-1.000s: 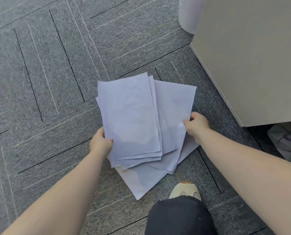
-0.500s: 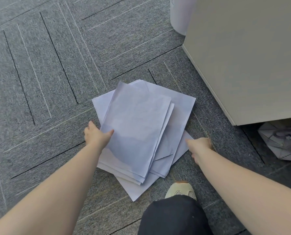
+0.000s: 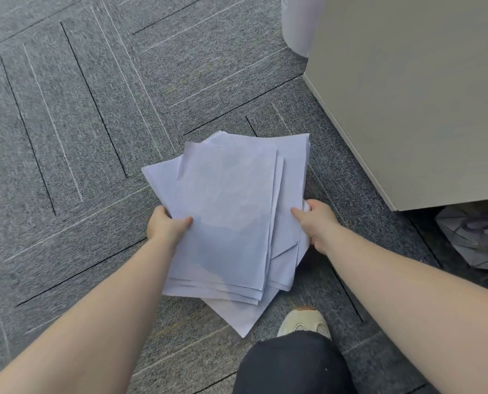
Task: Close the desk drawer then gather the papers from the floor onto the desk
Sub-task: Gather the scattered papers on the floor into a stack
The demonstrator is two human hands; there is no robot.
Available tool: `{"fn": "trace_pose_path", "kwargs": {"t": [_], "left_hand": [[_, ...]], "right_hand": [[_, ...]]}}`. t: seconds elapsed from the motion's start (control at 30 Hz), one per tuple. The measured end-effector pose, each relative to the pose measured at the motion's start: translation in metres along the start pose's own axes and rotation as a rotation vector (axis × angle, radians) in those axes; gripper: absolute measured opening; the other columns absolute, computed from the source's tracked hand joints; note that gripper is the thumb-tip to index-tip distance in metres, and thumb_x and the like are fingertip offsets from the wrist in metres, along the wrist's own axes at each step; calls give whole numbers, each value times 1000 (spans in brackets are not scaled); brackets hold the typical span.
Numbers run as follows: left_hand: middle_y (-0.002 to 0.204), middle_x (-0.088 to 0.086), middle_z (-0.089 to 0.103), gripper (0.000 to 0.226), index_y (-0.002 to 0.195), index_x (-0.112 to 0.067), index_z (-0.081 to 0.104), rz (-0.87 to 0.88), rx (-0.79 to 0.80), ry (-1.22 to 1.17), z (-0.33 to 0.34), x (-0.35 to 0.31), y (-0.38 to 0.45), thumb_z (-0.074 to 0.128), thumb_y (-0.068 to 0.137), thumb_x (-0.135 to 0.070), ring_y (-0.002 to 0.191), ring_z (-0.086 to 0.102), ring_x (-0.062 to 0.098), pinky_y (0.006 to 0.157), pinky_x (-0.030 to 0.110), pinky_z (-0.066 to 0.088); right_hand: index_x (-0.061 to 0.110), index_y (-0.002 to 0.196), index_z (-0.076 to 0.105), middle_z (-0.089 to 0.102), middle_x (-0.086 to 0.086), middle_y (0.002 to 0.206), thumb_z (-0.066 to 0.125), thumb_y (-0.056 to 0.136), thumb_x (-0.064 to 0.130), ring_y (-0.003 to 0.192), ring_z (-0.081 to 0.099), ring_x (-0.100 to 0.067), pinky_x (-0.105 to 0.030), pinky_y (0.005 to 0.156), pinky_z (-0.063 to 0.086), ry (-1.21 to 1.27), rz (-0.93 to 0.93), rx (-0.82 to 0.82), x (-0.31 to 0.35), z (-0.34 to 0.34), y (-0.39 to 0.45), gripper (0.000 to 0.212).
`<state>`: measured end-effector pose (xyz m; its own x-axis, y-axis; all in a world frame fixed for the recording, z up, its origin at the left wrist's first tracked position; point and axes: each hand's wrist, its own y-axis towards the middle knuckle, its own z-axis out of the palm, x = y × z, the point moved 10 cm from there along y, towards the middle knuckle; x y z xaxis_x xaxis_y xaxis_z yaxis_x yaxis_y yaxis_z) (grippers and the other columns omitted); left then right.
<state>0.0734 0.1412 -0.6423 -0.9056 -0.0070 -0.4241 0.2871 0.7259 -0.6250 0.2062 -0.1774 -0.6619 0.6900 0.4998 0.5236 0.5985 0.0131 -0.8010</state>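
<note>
The left hand [image 3: 167,227] is pinching the left edge of the loose stack of thin white paper sheets [image 3: 231,211], and the right hand [image 3: 316,223] is gripping its right edge, just above the grey carpet floor [image 3: 66,123]. Light, floppy and slippery, the sheets are likely needing support underneath. No writing is showing
</note>
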Motion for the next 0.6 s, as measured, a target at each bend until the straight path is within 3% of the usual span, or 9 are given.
{"fn": "trace_pose_path", "kwargs": {"t": [0.07, 0.17, 0.23, 0.33, 0.4, 0.5, 0.6], "left_hand": [[111, 14, 68, 36, 100, -12, 62, 11, 146, -7, 16, 6, 3, 76, 67, -19, 98, 65, 31, 91, 44, 52], [111, 15, 67, 29, 107, -5, 65, 9, 264, -12, 36, 11, -7, 69, 79, -11, 102, 64, 31, 91, 42, 51], [119, 15, 63, 37, 110, -5, 64, 87, 171, 175, 36, 3, -10, 68, 78, -24, 111, 59, 34, 95, 43, 49], [137, 15, 38, 65, 124, -5, 47, 168, -9, 393, 27, -16, -19, 71, 73, -36, 128, 36, 36, 103, 43, 35], [140, 16, 31, 81, 132, -6, 35, 165, -38, 369, 26, -18, -22, 75, 69, -37, 132, 30, 35, 106, 43, 31], [140, 17, 32, 93, 135, -5, 30, 156, 8, 364, 30, -17, -19, 81, 64, -36, 131, 33, 35, 107, 42, 32], [138, 14, 44, 90, 132, -7, 32, 124, 88, 194, 35, -13, -18, 84, 61, -29, 126, 44, 32, 102, 40, 38]], "right_hand": [[5, 125, 56, 62, -12, 125, 64, 85, 23, 112, 60, -31, -42, 95, 49, -101, 6, 73, 5, 0, 8, 44], [8, 116, 58, 63, -10, 119, 68, 79, 37, 109, 59, -30, -39, 94, 48, -420, -61, 65, 22, -7, 14, 48], [13, 103, 61, 64, -10, 115, 67, 74, 50, 110, 57, -34, -45, 96, 47, -610, -101, 12, 34, -9, 10, 47], [18, 82, 57, 66, -9, 109, 66, 72, 56, 105, 59, -34, -42, 91, 49, -731, -133, 10, 44, -6, 5, 41], [14, 93, 62, 66, -10, 111, 71, 74, 50, 101, 61, -31, -38, 85, 51, -554, -112, 55, 45, -5, 2, 42], [4, 121, 60, 65, -15, 123, 75, 78, 16, 98, 62, -25, -29, 80, 49, -122, -34, 243, 40, 19, -12, 47], [3, 124, 58, 64, -19, 125, 66, 83, 1, 109, 63, -33, -38, 92, 51, -152, -23, 242, 33, 38, -17, 42]]}}
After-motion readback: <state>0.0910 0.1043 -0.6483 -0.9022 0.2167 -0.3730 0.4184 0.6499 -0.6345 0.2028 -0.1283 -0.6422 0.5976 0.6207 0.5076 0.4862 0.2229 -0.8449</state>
